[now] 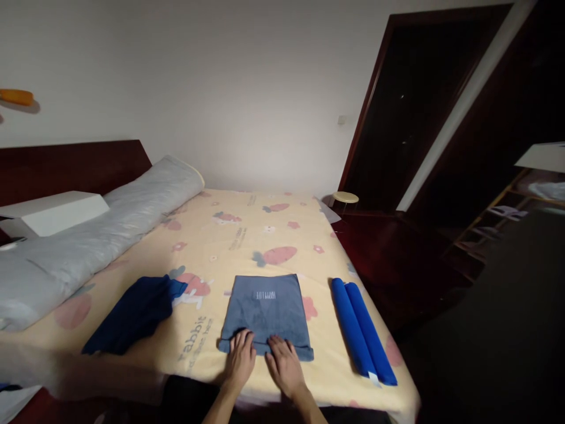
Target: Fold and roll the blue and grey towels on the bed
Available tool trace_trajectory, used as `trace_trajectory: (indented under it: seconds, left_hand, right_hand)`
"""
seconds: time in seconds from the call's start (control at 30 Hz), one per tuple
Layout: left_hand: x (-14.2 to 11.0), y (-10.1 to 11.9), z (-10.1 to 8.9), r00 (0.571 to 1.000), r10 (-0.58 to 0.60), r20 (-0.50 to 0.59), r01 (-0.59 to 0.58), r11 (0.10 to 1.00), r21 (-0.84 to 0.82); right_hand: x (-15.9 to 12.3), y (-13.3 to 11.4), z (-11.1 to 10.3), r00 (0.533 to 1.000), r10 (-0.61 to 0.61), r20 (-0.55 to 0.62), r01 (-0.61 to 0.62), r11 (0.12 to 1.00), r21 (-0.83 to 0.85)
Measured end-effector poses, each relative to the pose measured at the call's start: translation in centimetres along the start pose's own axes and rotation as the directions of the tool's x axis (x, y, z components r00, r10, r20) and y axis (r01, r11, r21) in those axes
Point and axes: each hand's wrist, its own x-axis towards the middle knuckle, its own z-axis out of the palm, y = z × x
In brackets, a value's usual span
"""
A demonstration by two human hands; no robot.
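A grey-blue towel [273, 315] with small white lettering lies on the bed in front of me, its near edge turned up into a thin roll. My left hand [241, 359] is closed over the left part of that roll, fingers bent onto the cloth. Over the right part, my right hand [286, 365] grips the same roll with its fingers curled. The underside of the roll and both thumbs are partly hidden. Two bright blue cloth rolls [364, 333] lie side by side to the right, one with a white tag. A crumpled dark blue cloth [135, 315] rests to the left.
The bed [238, 241] has a yellow sheet with carrot and rabbit prints. Along its left side lies a long grey bolster [145, 200] with a white box [66, 213] on it. Beyond the far right corner stands a round stool [345, 197]; a rack [507, 206] is at right.
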Motion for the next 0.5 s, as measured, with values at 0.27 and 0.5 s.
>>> trace_trajectory:
  seconds: [0.27,0.5]
  left_hand:
    - [-0.8,-3.2,-0.3,0.985,-0.010,-0.171,0.034,0.990,0.139]
    - [0.2,-0.2,0.2,0.980,-0.094,-0.178,0.112,0.989,0.093]
  right_hand:
    - [-1.2,4.7,-1.9,0.969,0.225,-0.099,-0.238,0.960,-0.150]
    - [-0.9,-0.8,-1.0,0.989,-0.123,0.080,0.124,0.992,-0.009]
